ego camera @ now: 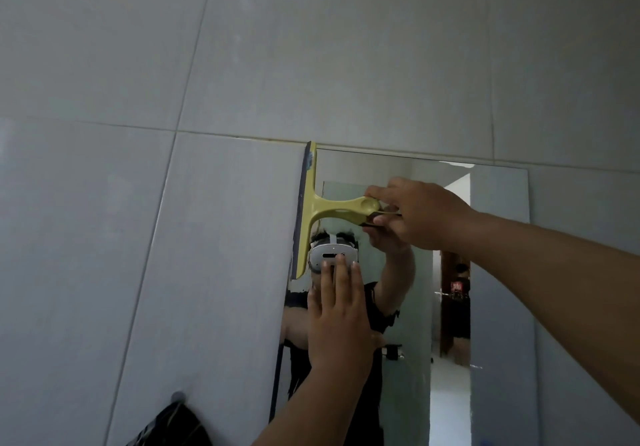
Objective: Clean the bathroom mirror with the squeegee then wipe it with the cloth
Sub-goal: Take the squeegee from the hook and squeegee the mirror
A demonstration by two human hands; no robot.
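A frameless mirror [498,272] hangs on a grey tiled wall. A yellow squeegee [311,210] stands with its blade vertical along the mirror's left edge, near the top corner. My right hand [415,215] grips the end of the squeegee's handle, reaching in from the right. My left hand [337,310] lies flat against the glass below the squeegee, fingers straight and pointing up. The mirror reflects a person with a headset and a doorway behind. No cloth for wiping is identifiable.
Large glossy tiles [173,237] surround the mirror. A dark item [173,423] hangs from a round hook [178,396] at the bottom left, beside the mirror's lower left edge.
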